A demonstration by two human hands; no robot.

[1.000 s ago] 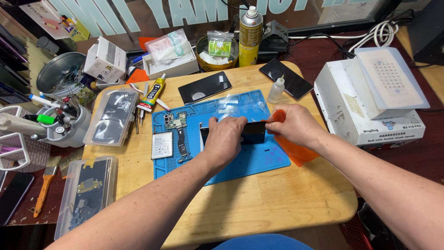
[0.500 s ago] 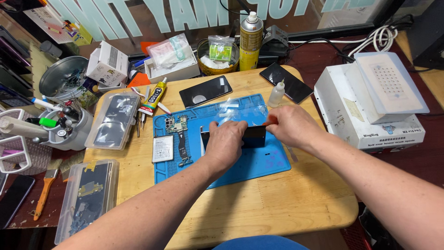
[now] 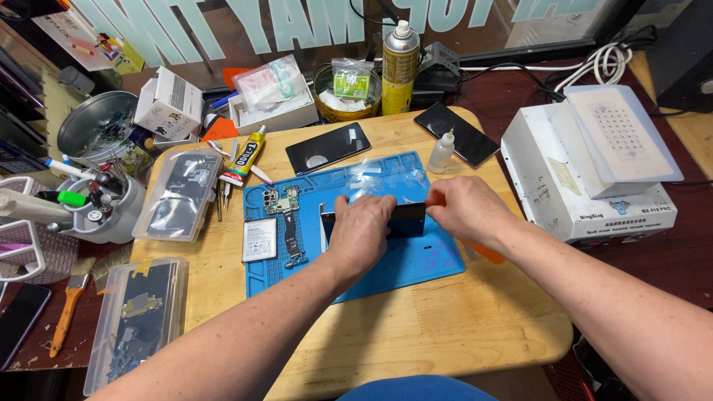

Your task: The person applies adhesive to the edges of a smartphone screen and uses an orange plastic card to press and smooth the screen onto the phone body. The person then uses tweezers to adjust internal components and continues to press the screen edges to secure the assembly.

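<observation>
Pressing down on a dark phone body (image 3: 407, 220) in the middle of the blue work mat (image 3: 416, 263), the left hand (image 3: 362, 234) lies flat over its left half, fingers together and curled over the near edge. The right hand (image 3: 464, 210) has closed in on the phone's right end since a second ago; its fingers now pinch that end, though whether they hold a tool there I cannot tell. An orange scrap that showed by the right hand earlier is now mostly hidden under the wrist. The phone itself has hardly shifted on the mat, so the work looks like steady prying or seating at one edge.

Toward the mat's left edge lie a circuit board (image 3: 280, 201) and a white battery (image 3: 259, 239). A small dropper bottle (image 3: 442, 152) stands just off the mat's far right corner, and a glue tube (image 3: 245, 157) lies off its far left corner on the wooden tabletop (image 3: 445, 334).
</observation>
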